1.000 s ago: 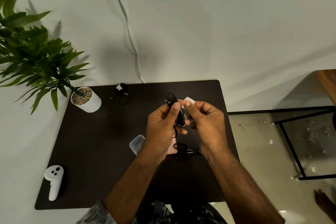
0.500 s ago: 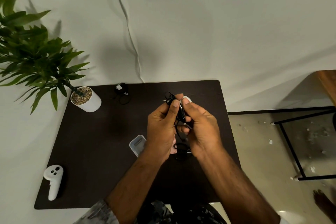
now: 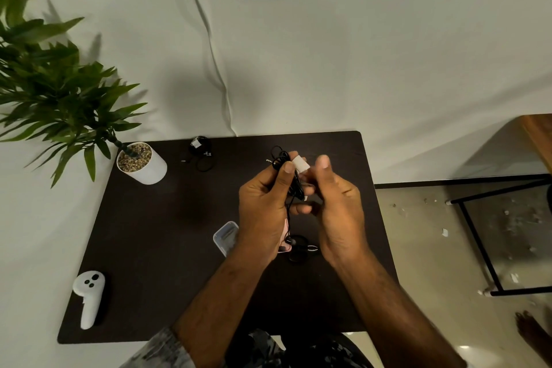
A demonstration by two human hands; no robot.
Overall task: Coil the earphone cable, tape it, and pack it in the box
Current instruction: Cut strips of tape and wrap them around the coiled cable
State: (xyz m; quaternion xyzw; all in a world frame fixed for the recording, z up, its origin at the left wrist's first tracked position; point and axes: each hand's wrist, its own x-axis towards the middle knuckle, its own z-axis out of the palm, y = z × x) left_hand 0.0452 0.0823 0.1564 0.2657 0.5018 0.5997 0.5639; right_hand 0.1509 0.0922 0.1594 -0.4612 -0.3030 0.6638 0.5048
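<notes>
My left hand [image 3: 264,206] is raised above the dark table [image 3: 155,233] and grips a coiled black earphone cable [image 3: 279,158] between thumb and fingers. A short strip of white tape [image 3: 300,165] sits on the coil's right side, by my left fingertips. My right hand [image 3: 339,206] is just to the right, its blurred fingertips a small gap away from the tape and holding nothing. A small clear plastic box [image 3: 225,236] lies on the table below my left hand, partly hidden by it. Loose cable hangs from the coil towards the table.
Black-handled scissors [image 3: 301,248] and a pink object [image 3: 286,228] lie under my hands. A second black earphone bundle [image 3: 200,148] rests at the table's back edge. A potted plant [image 3: 142,163] stands back left, a white controller [image 3: 89,296] front left. A black metal frame [image 3: 478,236] stands on the floor to the right.
My right fingers pressed the white tape against the coil, then drew a little to the right, off it. My left hand kept hold of the coil in place.
</notes>
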